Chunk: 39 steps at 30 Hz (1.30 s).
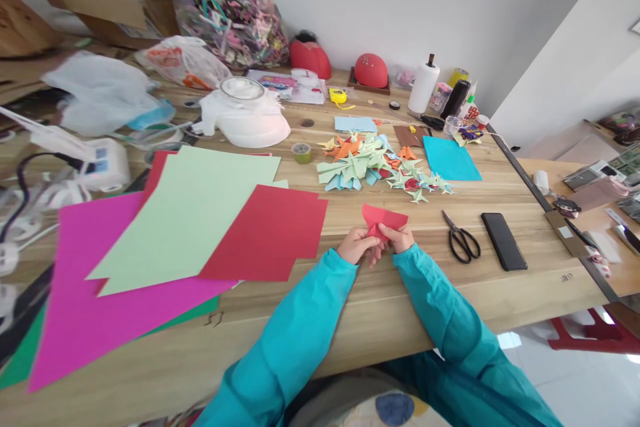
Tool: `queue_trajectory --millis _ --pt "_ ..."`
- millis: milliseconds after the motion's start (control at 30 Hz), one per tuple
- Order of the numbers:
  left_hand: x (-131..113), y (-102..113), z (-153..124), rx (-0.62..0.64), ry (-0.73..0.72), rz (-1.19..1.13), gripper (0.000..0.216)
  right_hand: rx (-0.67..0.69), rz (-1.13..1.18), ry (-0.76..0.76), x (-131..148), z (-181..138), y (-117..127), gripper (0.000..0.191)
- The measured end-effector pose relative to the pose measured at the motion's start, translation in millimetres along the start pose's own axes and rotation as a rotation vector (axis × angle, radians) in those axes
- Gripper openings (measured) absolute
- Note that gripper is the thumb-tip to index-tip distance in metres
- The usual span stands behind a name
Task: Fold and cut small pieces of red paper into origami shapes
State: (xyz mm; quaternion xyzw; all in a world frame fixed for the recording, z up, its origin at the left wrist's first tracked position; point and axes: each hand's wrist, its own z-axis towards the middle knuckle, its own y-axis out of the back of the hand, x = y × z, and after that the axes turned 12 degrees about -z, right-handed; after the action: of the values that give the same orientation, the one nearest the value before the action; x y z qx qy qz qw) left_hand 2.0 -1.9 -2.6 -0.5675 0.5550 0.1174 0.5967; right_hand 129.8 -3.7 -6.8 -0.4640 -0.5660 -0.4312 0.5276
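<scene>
Between my two hands is a piece of folded red paper [387, 217], held above the wooden table. My left hand [358, 245] pinches its lower left part, the thumb lying over the fold. On the lower right, my right hand [397, 238] grips the same paper with its thumb on top. Some fingers are hidden under the paper and by each other. Just beyond it lies a heap of folded paper stars [363, 163] in pale green, orange, blue and red. To the right of my right hand rest black-handled scissors [461, 240].
Large sheets of red paper [270, 233], light green paper [195, 213] and magenta paper [125, 313] overlap on the left. A phone [504, 241] lies right of the scissors. Behind the stars are a blue sheet [451, 159] and a yellow tape measure [338, 96].
</scene>
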Motion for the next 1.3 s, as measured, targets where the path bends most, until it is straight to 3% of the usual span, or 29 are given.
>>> queue_trajectory --millis 167,400,600,800,1033,1133,1300 --pt "1.0 0.6 0.4 0.022 -0.004 -0.013 0.016 -0.133 0.017 -0.092 -4.1 3.1 0.1 0.045" --pt "1.5 1.6 0.6 0.023 -0.018 -0.032 0.013 -0.111 0.004 -0.042 1.8 2.2 -1.8 0.048" --pt "-0.7 2.5 -0.8 -0.007 -0.049 -0.055 0.014 -0.223 -0.056 0.059 4.8 1.9 -3.8 0.051" --pt "-0.8 0.9 -0.7 -0.055 -0.089 0.003 0.023 -0.226 -0.079 0.050 3.2 1.4 -3.4 0.047" --pt "-0.5 0.5 0.5 -0.143 -0.149 0.045 0.029 -0.096 -0.076 0.031 4.4 1.6 -0.5 0.035" --pt "-0.4 -1.5 -0.8 -0.155 -0.206 0.108 0.032 -0.114 0.006 0.020 4.3 2.0 -1.3 0.033" --pt "4.7 -3.6 0.1 -0.160 -0.289 0.165 0.035 0.026 0.184 -0.001 -1.3 2.1 -4.7 0.032"
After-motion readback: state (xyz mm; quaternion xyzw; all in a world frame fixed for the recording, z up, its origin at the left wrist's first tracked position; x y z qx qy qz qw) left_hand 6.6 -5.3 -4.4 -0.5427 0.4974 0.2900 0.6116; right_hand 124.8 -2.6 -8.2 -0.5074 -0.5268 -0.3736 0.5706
